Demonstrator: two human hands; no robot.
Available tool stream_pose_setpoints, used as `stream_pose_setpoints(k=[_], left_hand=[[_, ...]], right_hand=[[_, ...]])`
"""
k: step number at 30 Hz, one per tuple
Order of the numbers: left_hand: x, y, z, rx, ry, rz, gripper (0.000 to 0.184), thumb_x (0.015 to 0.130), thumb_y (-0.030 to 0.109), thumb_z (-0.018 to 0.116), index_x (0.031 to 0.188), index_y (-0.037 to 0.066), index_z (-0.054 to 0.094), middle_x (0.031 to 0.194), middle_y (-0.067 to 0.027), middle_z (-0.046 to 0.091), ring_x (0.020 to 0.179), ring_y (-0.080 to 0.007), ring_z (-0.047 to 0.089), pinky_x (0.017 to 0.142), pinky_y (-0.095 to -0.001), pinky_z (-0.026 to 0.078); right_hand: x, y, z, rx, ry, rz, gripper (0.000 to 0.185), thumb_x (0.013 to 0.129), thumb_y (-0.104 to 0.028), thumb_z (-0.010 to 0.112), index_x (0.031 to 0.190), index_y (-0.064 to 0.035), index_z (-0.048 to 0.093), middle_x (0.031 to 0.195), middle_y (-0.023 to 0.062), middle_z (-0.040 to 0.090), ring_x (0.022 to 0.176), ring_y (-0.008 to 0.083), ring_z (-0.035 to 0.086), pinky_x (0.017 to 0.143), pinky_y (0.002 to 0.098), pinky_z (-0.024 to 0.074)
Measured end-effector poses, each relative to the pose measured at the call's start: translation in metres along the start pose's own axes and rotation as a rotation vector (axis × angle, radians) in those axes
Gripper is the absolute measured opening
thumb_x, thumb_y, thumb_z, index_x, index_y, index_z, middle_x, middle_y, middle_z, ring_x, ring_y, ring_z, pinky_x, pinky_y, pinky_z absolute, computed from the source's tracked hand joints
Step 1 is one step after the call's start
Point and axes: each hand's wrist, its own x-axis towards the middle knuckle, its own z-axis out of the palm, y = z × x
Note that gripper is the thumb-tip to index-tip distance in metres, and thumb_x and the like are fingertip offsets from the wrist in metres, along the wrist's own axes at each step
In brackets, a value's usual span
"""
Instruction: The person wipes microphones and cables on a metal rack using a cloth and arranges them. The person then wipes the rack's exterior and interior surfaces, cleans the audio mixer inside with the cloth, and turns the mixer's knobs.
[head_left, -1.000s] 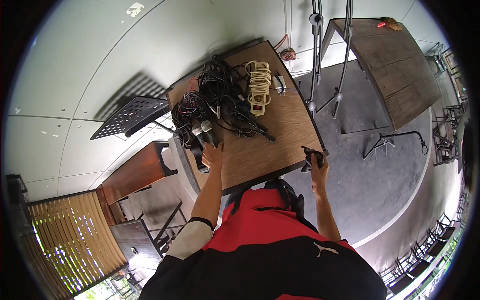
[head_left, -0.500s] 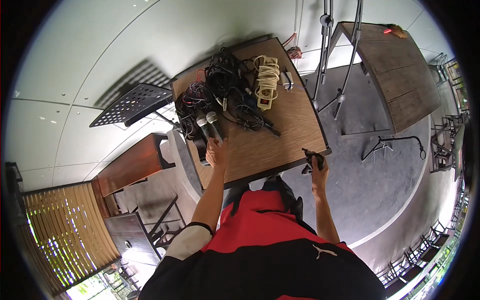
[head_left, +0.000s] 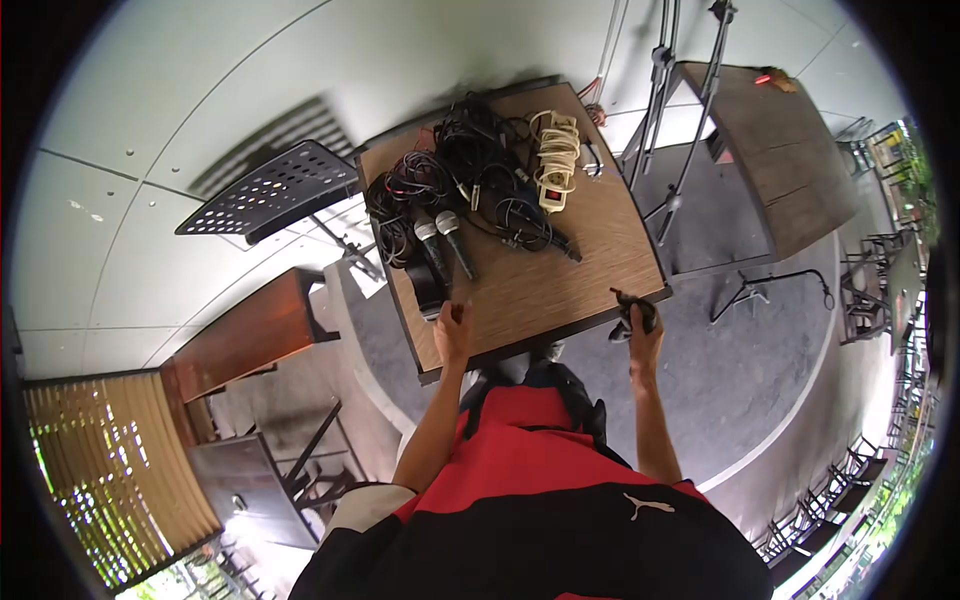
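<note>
Two wireless-looking microphones with silver mesh heads, the left microphone (head_left: 436, 255) and the right microphone (head_left: 459, 252), lie side by side on the wooden table (head_left: 540, 290). My left hand (head_left: 453, 335) hovers over the table's near-left part, below the microphones and apart from them. Its fingers are curled in, with nothing visible in them. A black object (head_left: 428, 293) lies just beyond that hand at the table's left edge. At the near-right corner, my right hand (head_left: 645, 340) is closed around a dark bunched thing (head_left: 632, 315), cloth-like, with a thin end sticking out.
Coiled black cables (head_left: 475, 140) and a cream extension cord (head_left: 556, 160) fill the table's far side. A perforated music stand (head_left: 275, 190) stands left. Stand poles (head_left: 690, 130) and a brown wooden table (head_left: 800, 170) are to the right; a low black stand (head_left: 765, 290) is on the floor.
My left hand has let go of the microphones and drawn back toward me. The right microphone now lies angled apart from the left one. My right hand keeps its dark bunched thing.
</note>
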Motion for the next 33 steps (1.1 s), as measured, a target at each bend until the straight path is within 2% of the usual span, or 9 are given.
stream_pose_setpoints(k=[5, 12, 21, 26, 27, 28, 29, 31, 33], left_hand=[[-0.016, -0.016, -0.018, -0.150, -0.028, 0.021, 0.027, 0.085, 0.025, 0.063, 0.077, 0.000, 0.055, 0.064, -0.0137, 0.059, 0.057, -0.0260, 0.058, 0.055, -0.0361, 0.044], [-0.044, -0.035, 0.005, -0.246, -0.092, 0.050, 0.029, 0.085, 0.024, 0.064, 0.077, -0.002, 0.054, 0.060, -0.0139, 0.054, 0.053, -0.0230, 0.052, 0.054, -0.0353, 0.042], [-0.038, 0.023, 0.028, -0.264, -0.119, -0.015, 0.034, 0.085, 0.030, 0.065, 0.078, -0.003, 0.059, 0.068, -0.0135, 0.061, 0.062, -0.0217, 0.059, 0.058, -0.0348, 0.045], [-0.004, 0.084, 0.115, -0.230, -0.187, 0.105, 0.030, 0.084, 0.028, 0.064, 0.081, -0.002, 0.057, 0.062, -0.0128, 0.058, 0.059, -0.0283, 0.060, 0.057, -0.0378, 0.046], [0.007, 0.106, 0.139, -0.195, -0.280, 0.124, 0.030, 0.084, 0.028, 0.064, 0.088, -0.001, 0.057, 0.072, -0.0141, 0.060, 0.069, -0.0297, 0.061, 0.063, -0.0392, 0.047], [0.018, 0.125, 0.159, -0.147, -0.385, 0.142, 0.032, 0.085, 0.029, 0.063, 0.095, -0.001, 0.057, 0.082, -0.0154, 0.063, 0.079, -0.0311, 0.062, 0.069, -0.0405, 0.048], [0.029, 0.142, 0.177, -0.110, -0.403, 0.154, 0.032, 0.085, 0.029, 0.063, 0.095, -0.001, 0.057, 0.082, -0.0154, 0.063, 0.079, -0.0311, 0.062, 0.069, -0.0405, 0.048], [0.055, 0.177, 0.216, 0.156, -0.235, 0.558, 0.044, 0.085, 0.030, 0.062, 0.117, 0.001, 0.048, 0.110, -0.0191, 0.056, 0.103, -0.0359, 0.054, 0.084, -0.0440, 0.044], [0.091, 0.194, 0.253, 0.351, -0.175, 0.645, 0.058, 0.086, 0.031, 0.061, 0.130, 0.004, 0.036, 0.128, -0.0214, 0.042, 0.120, -0.0388, 0.040, 0.095, -0.0496, 0.037]], right_hand=[[-0.066, -0.007, 0.021, -0.061, 0.057, 0.099, 0.022, 0.089, -0.021, 0.061, 0.095, 0.0005, 0.063, 0.078, 0.0025, 0.064, 0.071, 0.0093, 0.056, 0.065, 0.0247, 0.0460], [-0.102, -0.022, 0.014, -0.192, 0.177, -0.050, 0.022, 0.089, -0.021, 0.061, 0.093, 0.0008, 0.061, 0.075, 0.0027, 0.063, 0.070, 0.0080, 0.055, 0.063, 0.0233, 0.0444], [-0.039, 0.010, -0.012, -0.167, 0.183, -0.009, 0.025, 0.088, -0.022, 0.062, 0.097, 0.0014, 0.061, 0.079, 0.0054, 0.063, 0.072, 0.0114, 0.056, 0.066, 0.0278, 0.0459], [0.023, 0.015, -0.037, -0.202, 0.071, -0.136, 0.023, 0.087, -0.020, 0.064, 0.100, -0.0007, 0.060, 0.082, 0.0077, 0.065, 0.076, 0.0107, 0.057, 0.070, 0.0278, 0.0475], [0.038, 0.014, -0.045, -0.240, 0.070, -0.173, 0.022, 0.087, -0.019, 0.064, 0.100, -0.0009, 0.061, 0.083, 0.0077, 0.065, 0.078, 0.0107, 0.058, 0.071, 0.0272, 0.0479], [0.051, 0.008, -0.058, -0.186, 0.068, -0.051, 0.019, 0.086, -0.015, 0.064, 0.100, -0.0014, 0.061, 0.084, 0.0083, 0.065, 0.080, 0.0108, 0.059, 0.074, 0.0273, 0.0484], [0.066, 0.005, -0.073, -0.164, 0.076, -0.035, 0.019, 0.086, -0.014, 0.064, 0.100, -0.0017, 0.061, 0.084, 0.0079, 0.065, 0.080, 0.0104, 0.059, 0.073, 0.0274, 0.0484], [0.099, 0.012, -0.108, -0.177, 0.135, -0.028, 0.016, 0.086, -0.012, 0.063, 0.099, -0.0021, 0.061, 0.083, 0.0066, 0.065, 0.078, 0.0099, 0.058, 0.071, 0.0272, 0.0484], [0.129, 0.030, -0.147, -0.168, 0.203, -0.028, 0.016, 0.086, -0.012, 0.062, 0.098, -0.0017, 0.061, 0.081, 0.0058, 0.065, 0.076, 0.0102, 0.058, 0.070, 0.0268, 0.0485]])
